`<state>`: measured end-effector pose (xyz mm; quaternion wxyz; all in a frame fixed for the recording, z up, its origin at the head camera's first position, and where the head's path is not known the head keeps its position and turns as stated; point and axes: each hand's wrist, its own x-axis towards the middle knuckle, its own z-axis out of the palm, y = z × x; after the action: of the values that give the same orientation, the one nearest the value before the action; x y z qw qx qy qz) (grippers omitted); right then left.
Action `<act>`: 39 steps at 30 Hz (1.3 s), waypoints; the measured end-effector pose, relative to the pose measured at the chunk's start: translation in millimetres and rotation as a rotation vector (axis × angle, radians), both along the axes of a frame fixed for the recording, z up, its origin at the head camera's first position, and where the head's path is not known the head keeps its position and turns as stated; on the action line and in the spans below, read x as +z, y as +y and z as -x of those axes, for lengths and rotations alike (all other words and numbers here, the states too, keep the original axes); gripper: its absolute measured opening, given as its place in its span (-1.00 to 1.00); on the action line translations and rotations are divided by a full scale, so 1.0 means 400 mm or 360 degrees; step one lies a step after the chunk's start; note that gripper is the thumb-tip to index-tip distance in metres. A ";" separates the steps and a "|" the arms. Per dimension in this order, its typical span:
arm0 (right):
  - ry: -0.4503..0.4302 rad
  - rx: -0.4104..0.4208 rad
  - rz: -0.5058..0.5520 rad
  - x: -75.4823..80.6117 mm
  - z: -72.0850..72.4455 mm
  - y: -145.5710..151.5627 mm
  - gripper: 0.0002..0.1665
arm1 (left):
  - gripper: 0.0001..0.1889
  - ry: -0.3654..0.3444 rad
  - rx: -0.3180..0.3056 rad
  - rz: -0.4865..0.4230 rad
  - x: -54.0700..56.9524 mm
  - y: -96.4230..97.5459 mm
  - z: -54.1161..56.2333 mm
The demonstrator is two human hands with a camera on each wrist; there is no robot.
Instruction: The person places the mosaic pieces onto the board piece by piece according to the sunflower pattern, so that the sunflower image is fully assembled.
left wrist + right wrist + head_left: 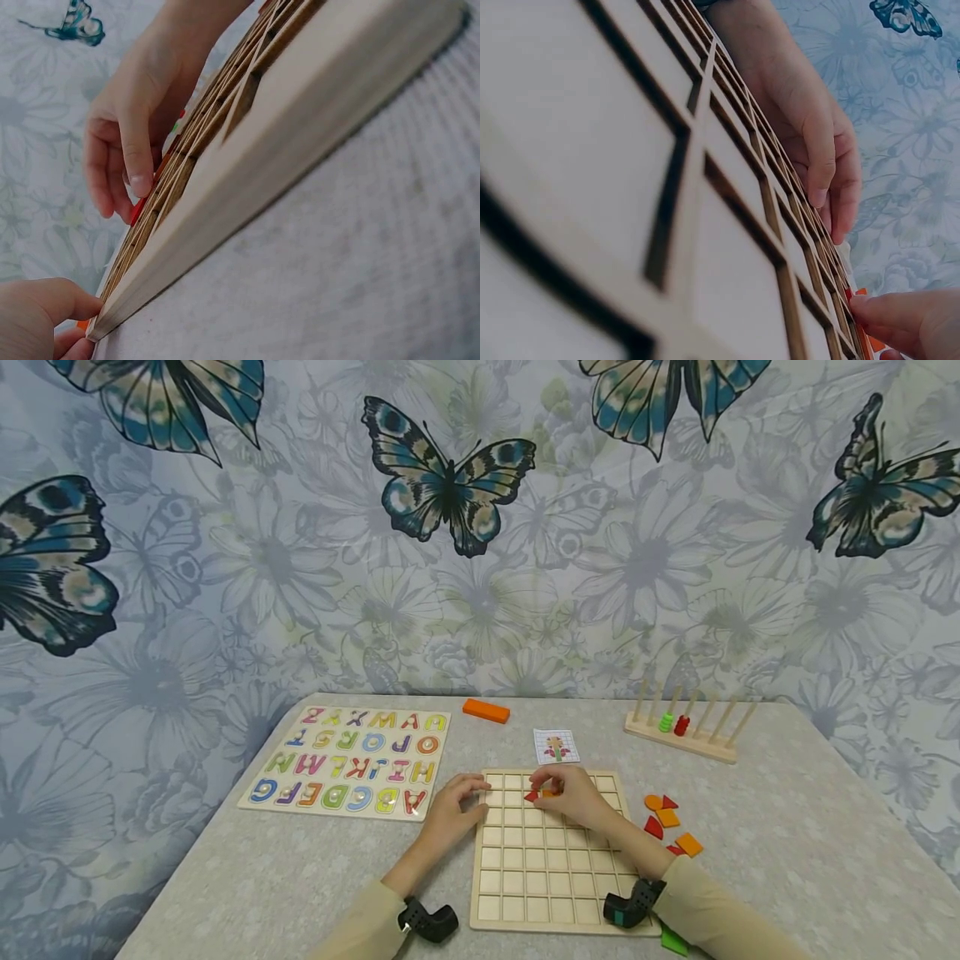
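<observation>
Pinching red piece (531, 796), square-gridded wooden board (515, 883)

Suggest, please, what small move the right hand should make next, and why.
Probably, the right hand should press the red piece flat into a cell of the grid board: it holds that piece at the board's surface, beside an orange piece, and the left hand touches the board's left edge, which may steady it.

The right hand (566, 793) partly hides a red piece (531, 797) and an orange piece (548, 793). The right sleeve (716, 906) covers part of a green piece (673, 942); the card (556, 747) shows details too small to read.
</observation>
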<state>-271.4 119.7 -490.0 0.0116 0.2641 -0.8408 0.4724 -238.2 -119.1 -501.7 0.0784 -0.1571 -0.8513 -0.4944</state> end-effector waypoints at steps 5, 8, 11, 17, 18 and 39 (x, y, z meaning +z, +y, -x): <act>0.0002 -0.0029 -0.0020 0.002 -0.001 0.002 -0.70 | -0.75 -0.0002 0.0003 -0.0004 -0.001 0.002 0.001; -0.0011 -0.0043 -0.0014 0.006 -0.004 0.002 -0.72 | -0.75 0.0002 0.0001 -0.0004 -0.001 0.003 0.001; -0.0016 -0.0040 0.0003 0.009 -0.006 0.002 -0.72 | -0.75 0.0001 -0.0007 -0.0007 0.001 0.004 0.002; -0.0058 -0.0017 0.0021 0.012 -0.009 0.001 -0.70 | -0.75 -0.0010 -0.0016 -0.0005 0.003 0.003 0.001; -0.0064 -0.0021 0.0019 0.012 -0.010 0.000 -0.70 | -0.75 -0.0008 -0.0013 -0.0001 0.004 0.003 0.001; -0.0077 -0.0340 -0.0007 0.073 -0.019 0.222 -0.69 | -0.75 -0.0025 -0.0014 -0.0015 0.004 -0.002 -0.001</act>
<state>-263.9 208.5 -460.7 0.0410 0.1616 -0.8652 0.4728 -237.8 -119.7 -500.1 0.0703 -0.1566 -0.8489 -0.5000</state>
